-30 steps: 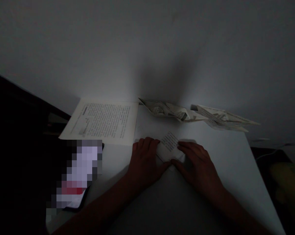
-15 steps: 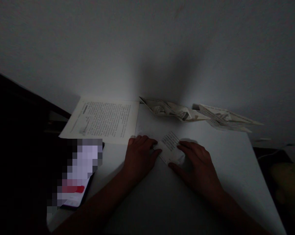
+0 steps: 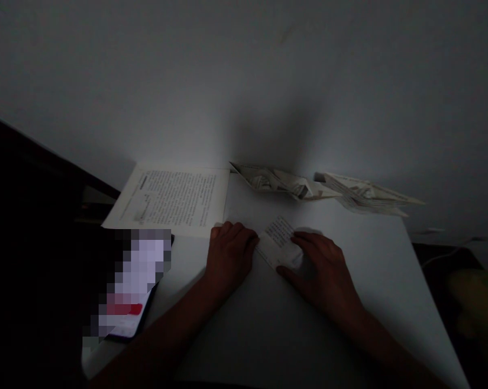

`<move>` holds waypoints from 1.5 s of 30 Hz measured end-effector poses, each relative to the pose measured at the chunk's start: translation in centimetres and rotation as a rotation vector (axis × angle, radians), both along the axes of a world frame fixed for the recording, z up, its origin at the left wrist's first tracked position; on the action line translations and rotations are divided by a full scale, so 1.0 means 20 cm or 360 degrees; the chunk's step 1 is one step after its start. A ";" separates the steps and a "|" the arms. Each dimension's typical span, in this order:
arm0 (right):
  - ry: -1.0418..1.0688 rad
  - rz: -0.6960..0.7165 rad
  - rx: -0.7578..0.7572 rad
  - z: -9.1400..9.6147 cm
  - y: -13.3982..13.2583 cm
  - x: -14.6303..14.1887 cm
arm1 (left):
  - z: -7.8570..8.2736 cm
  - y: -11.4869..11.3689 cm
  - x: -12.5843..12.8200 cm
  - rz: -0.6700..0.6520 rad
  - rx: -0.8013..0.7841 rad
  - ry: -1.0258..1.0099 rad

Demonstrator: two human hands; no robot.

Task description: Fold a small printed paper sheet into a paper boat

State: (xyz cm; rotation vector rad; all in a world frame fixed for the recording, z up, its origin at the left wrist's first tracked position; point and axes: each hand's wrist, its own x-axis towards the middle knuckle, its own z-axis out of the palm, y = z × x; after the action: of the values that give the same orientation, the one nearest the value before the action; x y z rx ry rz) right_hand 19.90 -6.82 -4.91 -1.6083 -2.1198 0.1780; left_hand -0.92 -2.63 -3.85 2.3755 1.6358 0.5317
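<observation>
A small square of folded printed paper lies cornerwise on the white table between my hands. My left hand is closed at its left corner, thumb and forefinger pinched together there. On the opposite side, my right hand holds the paper, thumb at the front edge and fingers along the right edge, with the right corner between them. Behind the hands stand two folded paper boats, one paper boat in the middle and another paper boat to its right.
Printed sheets lie at the back left of the table, against the wall. A phone with a lit, blurred screen rests near my left forearm. Past the table's right edge are a cable and a blurred yellowish thing.
My left thumb has drawn in against the forefinger at the paper's left corner; before, it was stretched out apart. My right hand stays on the paper. The view has shifted slightly.
</observation>
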 end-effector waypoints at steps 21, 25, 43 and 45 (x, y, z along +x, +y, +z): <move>0.0004 0.0157 -0.0074 0.02 0.05 0.06 | 0.07 0.12 -0.10 -0.0429 -0.0321 -0.0004; -0.0016 0.0150 -0.0094 0.03 0.05 0.06 | 0.12 0.18 -0.08 -0.0414 -0.0455 0.0048; -0.0030 0.0169 -0.0124 0.04 0.06 0.06 | 0.24 0.41 0.00 -0.0714 -0.0822 0.0386; -0.0035 0.0161 -0.0129 0.04 0.06 0.06 | 0.24 0.41 0.01 -0.0717 -0.0827 0.0400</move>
State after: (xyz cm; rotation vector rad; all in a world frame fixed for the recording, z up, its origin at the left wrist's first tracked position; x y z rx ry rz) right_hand 21.00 -5.60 -4.13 -1.5550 -2.2389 0.2836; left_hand -0.75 5.63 1.05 2.3404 1.0738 -0.2539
